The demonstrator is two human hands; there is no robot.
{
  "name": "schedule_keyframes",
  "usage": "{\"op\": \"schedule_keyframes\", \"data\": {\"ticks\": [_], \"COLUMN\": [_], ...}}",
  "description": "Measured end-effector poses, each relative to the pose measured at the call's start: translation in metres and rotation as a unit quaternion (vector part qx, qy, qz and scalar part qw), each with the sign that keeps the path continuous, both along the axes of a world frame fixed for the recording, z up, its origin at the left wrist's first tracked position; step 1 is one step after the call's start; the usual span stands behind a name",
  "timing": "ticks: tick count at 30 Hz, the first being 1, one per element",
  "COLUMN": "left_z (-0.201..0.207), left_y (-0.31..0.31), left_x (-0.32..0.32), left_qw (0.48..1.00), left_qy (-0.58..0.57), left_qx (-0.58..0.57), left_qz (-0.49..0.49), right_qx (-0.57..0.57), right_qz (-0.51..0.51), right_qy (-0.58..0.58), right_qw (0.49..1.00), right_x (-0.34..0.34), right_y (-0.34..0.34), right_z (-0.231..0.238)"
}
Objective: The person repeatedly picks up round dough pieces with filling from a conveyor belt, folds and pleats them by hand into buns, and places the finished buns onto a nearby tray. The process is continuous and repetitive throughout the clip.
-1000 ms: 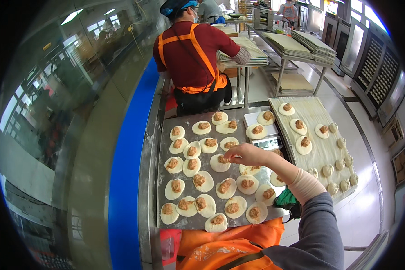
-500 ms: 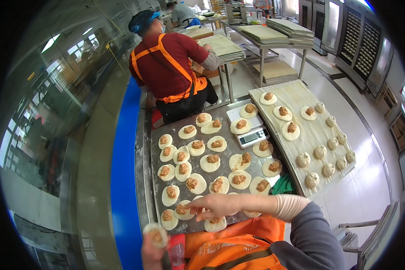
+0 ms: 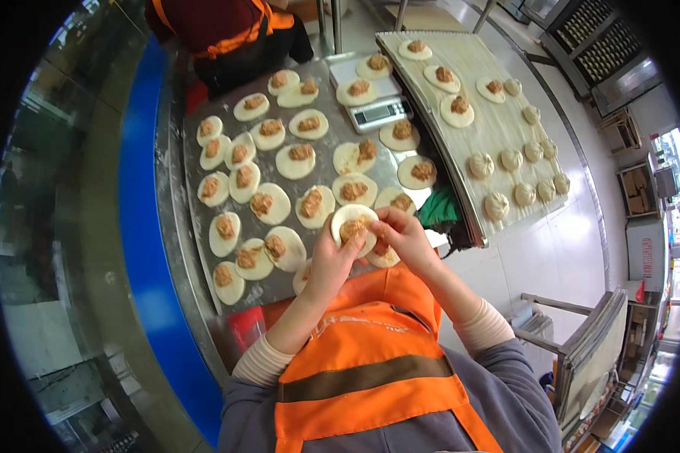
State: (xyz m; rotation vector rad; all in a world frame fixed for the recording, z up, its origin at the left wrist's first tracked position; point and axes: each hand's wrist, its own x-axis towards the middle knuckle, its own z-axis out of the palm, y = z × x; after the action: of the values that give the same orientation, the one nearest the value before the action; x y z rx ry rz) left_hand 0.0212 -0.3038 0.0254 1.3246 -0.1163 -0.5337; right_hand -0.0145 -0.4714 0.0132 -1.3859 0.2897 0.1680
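Observation:
A round dough wrapper (image 3: 342,214) with a lump of meat filling is raised over the near edge of the metal table. My left hand (image 3: 326,263) cups it from the left, thumb on the filling. From the right, my right hand (image 3: 406,240) pinches the wrapper's rim between thumb and fingers. Under and beyond my hands, several flat wrappers topped with filling, such as one wrapper (image 3: 276,205), are spread over the metal table (image 3: 326,94). A digital scale (image 3: 379,113) stands at the table's far right, with filled wrappers on its plate.
To the right, a cloth-lined tray (image 3: 499,124) bears several pleated buns (image 3: 496,205) and a few open wrappers. Green cloth (image 3: 437,208) lies between table and tray. A co-worker (image 3: 230,34) in an orange apron is at the far left. A rack (image 3: 593,355) stands at lower right.
Both hands have come together over the table's near edge. The left brought its wrapper up from the lower left; the right drew back from the wrappers and now grips its rim. The view has tilted down.

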Motion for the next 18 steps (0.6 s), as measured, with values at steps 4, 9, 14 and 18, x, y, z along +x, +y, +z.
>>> {"op": "schedule_keyframes", "data": {"ticks": [4, 9, 14, 18], "left_z": [-0.023, -0.025, -0.018, -0.014], "left_y": [-0.001, 0.003, 0.015, 0.017], "left_x": [-0.01, -0.011, -0.002, 0.003], "left_qw": [0.999, 0.999, 0.995, 0.991], "left_qy": [-0.002, -0.004, 0.008, 0.119], "left_qx": [-0.009, 0.038, 0.078, 0.012], "left_qz": [0.047, 0.037, -0.057, -0.062], "right_qx": [-0.232, -0.298, -0.345, -0.412], "right_qz": [0.015, 0.021, 0.097, 0.125], "right_qy": [-0.147, -0.249, -0.242, -0.336], "right_qw": [0.961, 0.921, 0.901, 0.838], "right_x": [0.0, 0.007, 0.01, 0.013], "right_y": [-0.003, -0.004, -0.01, -0.01], "right_z": [-0.007, 0.004, 0.022, 0.032]}}
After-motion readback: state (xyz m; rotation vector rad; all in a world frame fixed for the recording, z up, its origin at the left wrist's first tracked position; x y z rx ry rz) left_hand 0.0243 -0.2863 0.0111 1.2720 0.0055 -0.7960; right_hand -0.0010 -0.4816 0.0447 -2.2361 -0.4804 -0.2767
